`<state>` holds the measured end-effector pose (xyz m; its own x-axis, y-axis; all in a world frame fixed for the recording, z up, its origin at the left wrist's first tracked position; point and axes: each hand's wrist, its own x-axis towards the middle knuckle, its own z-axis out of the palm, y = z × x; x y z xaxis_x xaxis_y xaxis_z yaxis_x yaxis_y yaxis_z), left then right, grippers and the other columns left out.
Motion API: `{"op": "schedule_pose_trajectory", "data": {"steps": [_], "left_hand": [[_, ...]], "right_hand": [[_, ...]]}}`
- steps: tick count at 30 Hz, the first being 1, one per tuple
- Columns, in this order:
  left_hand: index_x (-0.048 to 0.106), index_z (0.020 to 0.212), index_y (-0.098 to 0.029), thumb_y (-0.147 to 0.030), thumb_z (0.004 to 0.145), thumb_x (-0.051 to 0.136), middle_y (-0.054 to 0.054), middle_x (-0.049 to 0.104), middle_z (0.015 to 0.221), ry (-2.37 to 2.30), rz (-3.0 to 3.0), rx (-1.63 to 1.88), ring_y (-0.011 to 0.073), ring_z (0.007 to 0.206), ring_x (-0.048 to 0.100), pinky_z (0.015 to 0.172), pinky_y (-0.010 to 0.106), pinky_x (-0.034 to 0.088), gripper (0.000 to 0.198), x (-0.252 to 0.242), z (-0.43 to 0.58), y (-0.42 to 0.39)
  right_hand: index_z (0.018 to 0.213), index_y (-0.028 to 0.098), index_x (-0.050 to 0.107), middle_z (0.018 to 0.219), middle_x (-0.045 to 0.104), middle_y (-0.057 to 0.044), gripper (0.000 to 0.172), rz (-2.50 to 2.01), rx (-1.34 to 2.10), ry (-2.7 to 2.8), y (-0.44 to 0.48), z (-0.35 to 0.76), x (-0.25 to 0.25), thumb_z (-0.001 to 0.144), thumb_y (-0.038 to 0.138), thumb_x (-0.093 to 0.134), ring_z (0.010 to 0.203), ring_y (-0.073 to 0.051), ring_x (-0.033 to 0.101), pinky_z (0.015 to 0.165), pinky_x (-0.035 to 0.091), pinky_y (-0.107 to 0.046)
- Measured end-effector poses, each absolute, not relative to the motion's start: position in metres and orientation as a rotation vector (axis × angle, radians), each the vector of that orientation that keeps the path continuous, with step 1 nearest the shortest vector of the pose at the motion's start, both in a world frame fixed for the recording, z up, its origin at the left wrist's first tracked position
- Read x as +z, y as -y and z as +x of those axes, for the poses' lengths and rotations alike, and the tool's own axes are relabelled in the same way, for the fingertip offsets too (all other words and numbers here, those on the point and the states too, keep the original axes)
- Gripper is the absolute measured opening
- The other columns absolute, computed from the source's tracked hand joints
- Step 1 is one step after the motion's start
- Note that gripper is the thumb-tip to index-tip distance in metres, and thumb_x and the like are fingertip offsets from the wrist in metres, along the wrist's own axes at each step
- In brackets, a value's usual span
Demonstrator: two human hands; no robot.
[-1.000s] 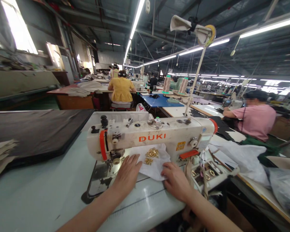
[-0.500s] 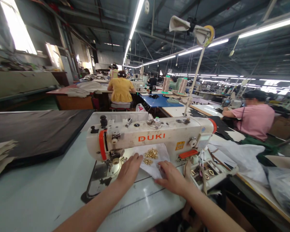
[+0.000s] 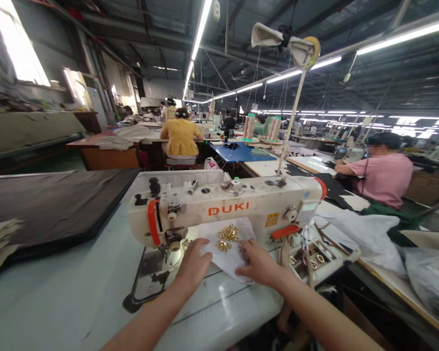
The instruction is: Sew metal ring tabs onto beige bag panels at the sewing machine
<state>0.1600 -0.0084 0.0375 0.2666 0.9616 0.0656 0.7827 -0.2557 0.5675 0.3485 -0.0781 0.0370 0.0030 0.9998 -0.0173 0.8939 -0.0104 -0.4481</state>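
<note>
A white plastic bag (image 3: 229,264) lies on the machine bed under the sewing machine arm, with small gold metal fittings (image 3: 228,233) heaped on it in two clusters. At the bag's left edge, my left hand (image 3: 193,263) has its index finger and thumb closed about the plastic. My right hand (image 3: 260,262) grips the right edge, fingers curled and thumb lower down near the front corner. The fingertips of both hands are partly hidden. Behind the bag stands the white sewing machine (image 3: 190,210), its needle area just left of my left hand.
Right of the machine, a small tray (image 3: 324,273) holds gold rings and other bits. Dark sheets (image 3: 58,204) and beige pieces (image 3: 0,243) are stacked at the left. Clear plastic bags (image 3: 429,278) lie far right. Co-workers sit ahead in yellow (image 3: 181,134) and at right in pink (image 3: 386,178).
My left hand has slid slightly left and down, with its thumb now showing. The gold fittings stay on the bag; my right hand has barely moved. The view has shifted a little.
</note>
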Motion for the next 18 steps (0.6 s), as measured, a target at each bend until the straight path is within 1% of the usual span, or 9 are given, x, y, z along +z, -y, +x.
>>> {"op": "schedule_pose_trajectory", "data": {"steps": [2,4,6,8,10,11,13,15,18], "left_hand": [[0.056,0.104,-0.012,-0.024,0.080,0.049,0.013,0.061,0.111,-1.616,2.076,0.558,0.0241,0.109,0.056,0.092,0.033,0.043,0.028,0.042,0.161,0.009],[0.056,0.103,-0.011,-0.036,0.081,0.051,0.015,0.062,0.105,-1.642,2.040,0.530,0.0277,0.103,0.059,0.087,0.036,0.045,0.034,0.045,0.163,0.008],[0.057,0.099,-0.010,-0.041,0.079,0.054,0.017,0.064,0.099,-1.652,2.002,0.486,0.0304,0.096,0.062,0.081,0.038,0.046,0.037,0.046,0.166,0.004],[0.058,0.092,-0.011,-0.037,0.076,0.060,0.017,0.066,0.095,-1.652,1.960,0.447,0.0316,0.094,0.062,0.077,0.038,0.046,0.030,0.046,0.170,-0.001],[0.058,0.085,-0.013,-0.023,0.072,0.064,0.015,0.067,0.092,-1.649,1.901,0.428,0.0307,0.094,0.063,0.076,0.035,0.045,0.017,0.046,0.174,-0.007],[0.058,0.082,-0.014,-0.015,0.070,0.064,0.014,0.067,0.091,-1.650,1.860,0.425,0.0297,0.094,0.063,0.075,0.034,0.045,0.014,0.046,0.176,-0.010],[0.058,0.080,-0.014,-0.002,0.067,0.062,0.012,0.067,0.088,-1.649,1.753,0.430,0.0272,0.090,0.064,0.071,0.031,0.046,0.018,0.046,0.180,-0.014],[0.057,0.084,-0.013,0.001,0.070,0.059,0.008,0.066,0.087,-1.636,1.623,0.457,0.0229,0.083,0.064,0.067,0.030,0.048,0.019,0.045,0.183,-0.015],[0.057,0.091,-0.012,-0.004,0.081,0.056,0.003,0.064,0.086,-1.567,1.408,0.534,0.0152,0.073,0.063,0.063,0.028,0.051,0.013,0.045,0.184,-0.012]], "right_hand": [[0.116,0.011,0.055,0.113,0.055,-0.015,0.058,-2.013,0.473,1.989,0.078,0.347,0.040,0.065,0.029,0.076,0.099,-0.027,0.057,0.086,0.044,-0.036],[0.109,0.011,0.057,0.111,0.056,-0.016,0.051,-2.056,0.460,2.012,0.078,0.345,0.043,0.066,0.031,0.075,0.099,-0.028,0.058,0.085,0.044,-0.037],[0.107,0.009,0.058,0.111,0.056,-0.018,0.049,-2.106,0.439,2.022,0.078,0.342,0.046,0.067,0.032,0.074,0.098,-0.029,0.059,0.083,0.045,-0.038],[0.107,0.007,0.057,0.111,0.056,-0.020,0.049,-2.154,0.421,2.026,0.079,0.339,0.049,0.068,0.032,0.073,0.098,-0.031,0.059,0.082,0.046,-0.039],[0.108,0.005,0.056,0.112,0.056,-0.022,0.050,-2.195,0.412,2.026,0.079,0.336,0.051,0.069,0.031,0.072,0.098,-0.032,0.060,0.082,0.046,-0.040],[0.109,0.004,0.056,0.112,0.056,-0.023,0.049,-2.211,0.409,2.025,0.079,0.334,0.053,0.069,0.030,0.071,0.098,-0.032,0.060,0.082,0.046,-0.040],[0.109,0.002,0.056,0.112,0.056,-0.025,0.049,-2.231,0.405,2.022,0.079,0.331,0.055,0.070,0.030,0.070,0.097,-0.033,0.060,0.083,0.045,-0.041],[0.109,0.001,0.056,0.111,0.056,-0.026,0.049,-2.234,0.401,2.021,0.079,0.330,0.056,0.070,0.029,0.069,0.098,-0.034,0.060,0.083,0.045,-0.042],[0.109,0.001,0.055,0.109,0.057,-0.025,0.047,-2.212,0.397,2.018,0.079,0.330,0.054,0.070,0.025,0.067,0.098,-0.034,0.059,0.083,0.045,-0.042]]}}
